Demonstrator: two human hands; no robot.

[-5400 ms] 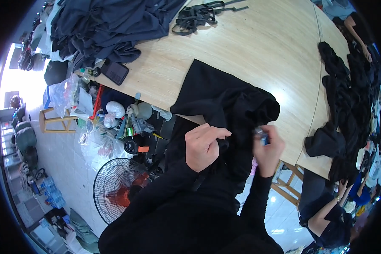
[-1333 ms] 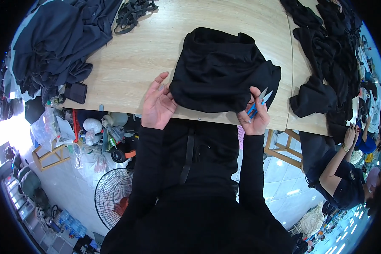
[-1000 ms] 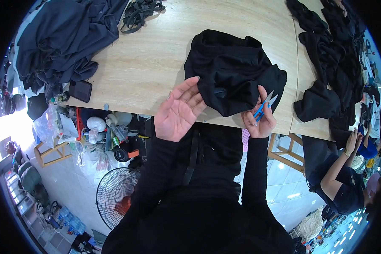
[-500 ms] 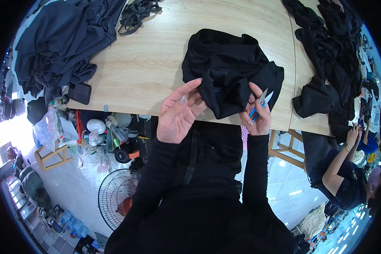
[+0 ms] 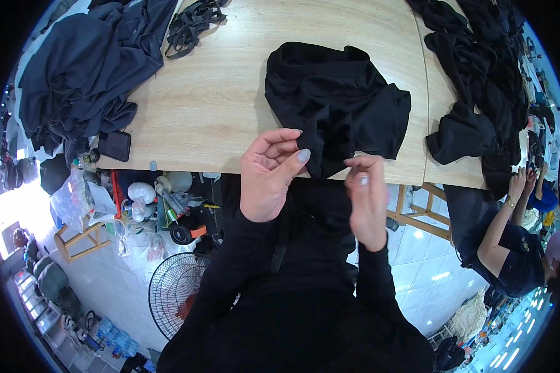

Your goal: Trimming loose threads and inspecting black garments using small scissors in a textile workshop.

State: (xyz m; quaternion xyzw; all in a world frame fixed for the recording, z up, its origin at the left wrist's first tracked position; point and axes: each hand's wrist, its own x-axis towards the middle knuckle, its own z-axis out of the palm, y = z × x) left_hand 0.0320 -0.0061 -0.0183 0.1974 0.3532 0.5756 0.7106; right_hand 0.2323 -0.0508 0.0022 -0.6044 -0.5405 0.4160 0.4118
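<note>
A crumpled piece of black cloth (image 5: 330, 81) lies at the table's front edge, its near end raised and hanging slightly over that edge. My left hand (image 5: 269, 174) is at the cloth's near left side, thumb and index finger closed on a fold. Across from it, my right hand (image 5: 368, 202) has bent fingers, with the index fingertip at the right side of the raised fold. Its palm is turned away and the hand is a little blurred, so what it holds is hidden. The small blue-handled snips do not show now.
On the wooden table (image 5: 199, 118), a dark cloth heap (image 5: 87, 68), a phone (image 5: 114, 145) and black straps (image 5: 193, 25) lie left. More black cloth (image 5: 463, 133) lies right. Below are a fan (image 5: 174, 289) and a wooden stool (image 5: 423, 214). Another person (image 5: 510, 255) works at far right.
My right hand has turned over and drawn toward me; the snips seen in it before are out of sight. My left thumb and index finger have closed on the cloth's fold.
</note>
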